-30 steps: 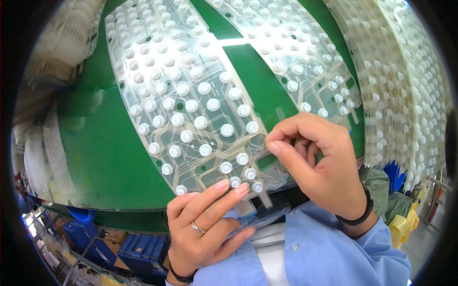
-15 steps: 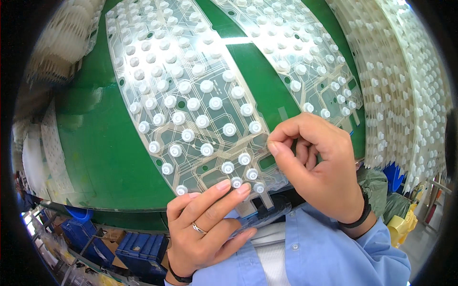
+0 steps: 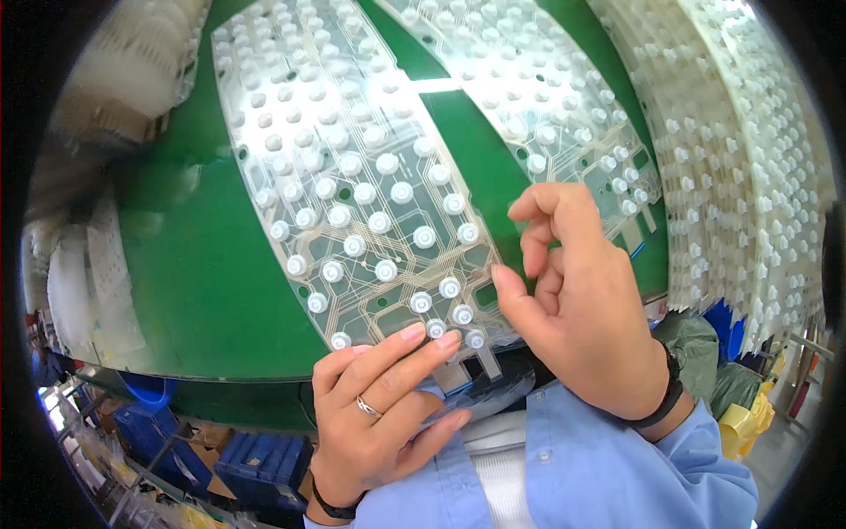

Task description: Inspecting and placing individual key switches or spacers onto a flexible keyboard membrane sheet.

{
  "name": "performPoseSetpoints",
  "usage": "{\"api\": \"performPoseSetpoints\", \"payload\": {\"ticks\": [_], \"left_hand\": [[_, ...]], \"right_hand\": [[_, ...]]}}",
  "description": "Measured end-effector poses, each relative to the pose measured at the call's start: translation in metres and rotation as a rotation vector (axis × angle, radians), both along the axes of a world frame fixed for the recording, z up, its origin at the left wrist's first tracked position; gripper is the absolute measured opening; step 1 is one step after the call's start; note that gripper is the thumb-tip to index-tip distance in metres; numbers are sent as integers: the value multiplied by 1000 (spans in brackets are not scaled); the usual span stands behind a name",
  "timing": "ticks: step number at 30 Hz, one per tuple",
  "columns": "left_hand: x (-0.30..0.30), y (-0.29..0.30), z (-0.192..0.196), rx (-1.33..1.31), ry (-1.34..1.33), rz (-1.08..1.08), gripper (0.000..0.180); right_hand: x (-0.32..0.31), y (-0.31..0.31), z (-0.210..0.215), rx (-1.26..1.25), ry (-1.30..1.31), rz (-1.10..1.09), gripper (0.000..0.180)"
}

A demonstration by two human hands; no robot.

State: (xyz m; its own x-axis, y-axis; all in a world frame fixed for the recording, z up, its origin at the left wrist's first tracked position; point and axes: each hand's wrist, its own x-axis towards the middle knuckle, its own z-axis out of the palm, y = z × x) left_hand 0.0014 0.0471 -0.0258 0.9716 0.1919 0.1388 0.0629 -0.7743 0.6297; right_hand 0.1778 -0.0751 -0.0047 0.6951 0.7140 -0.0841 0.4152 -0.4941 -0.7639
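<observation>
A clear plastic keyboard membrane (image 3: 401,264), with printed silvery traces and rows of white rubber domes, lies lengthwise on the green tabletop. My left hand (image 3: 379,414) rests its outstretched fingertips on the near end of this sheet, beside the lowest cluster of domes. A ring is on one of its fingers, and the thumb sticks out below the sheet. My right hand (image 3: 582,300) is at the sheet's right edge, thumb tip close to that edge. Its index finger is raised and curved, apart from the thumb, and nothing shows between them.
A second domed membrane (image 3: 564,123) lies to the right on the green table (image 3: 194,264). Tall stacks of domed sheets (image 3: 718,176) stand at far right, with another blurred stack (image 3: 132,70) at far left. Blue bins (image 3: 264,467) sit below the table's front edge.
My right thumb and index finger, pinched together at the sheet's edge before, have come apart, with the index finger lifted. My left hand stays on the near end. The view has shifted slightly.
</observation>
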Motion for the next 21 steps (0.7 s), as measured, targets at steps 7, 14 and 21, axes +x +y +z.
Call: {"api": "performPoseSetpoints", "payload": {"ticks": [7, 14, 21], "left_hand": [[-25, 13, 19, 17, -32, 82, 29], [-36, 2, 10, 25, -4, 89, 23], [-6, -22, 10, 22, -130, 36, 22]], "right_hand": [[42, -50, 20, -92, -468, 299, 82], [3, -101, 3, -117, -502, 286, 49], [6, -78, 29, 591, -339, -137, 31]]}}
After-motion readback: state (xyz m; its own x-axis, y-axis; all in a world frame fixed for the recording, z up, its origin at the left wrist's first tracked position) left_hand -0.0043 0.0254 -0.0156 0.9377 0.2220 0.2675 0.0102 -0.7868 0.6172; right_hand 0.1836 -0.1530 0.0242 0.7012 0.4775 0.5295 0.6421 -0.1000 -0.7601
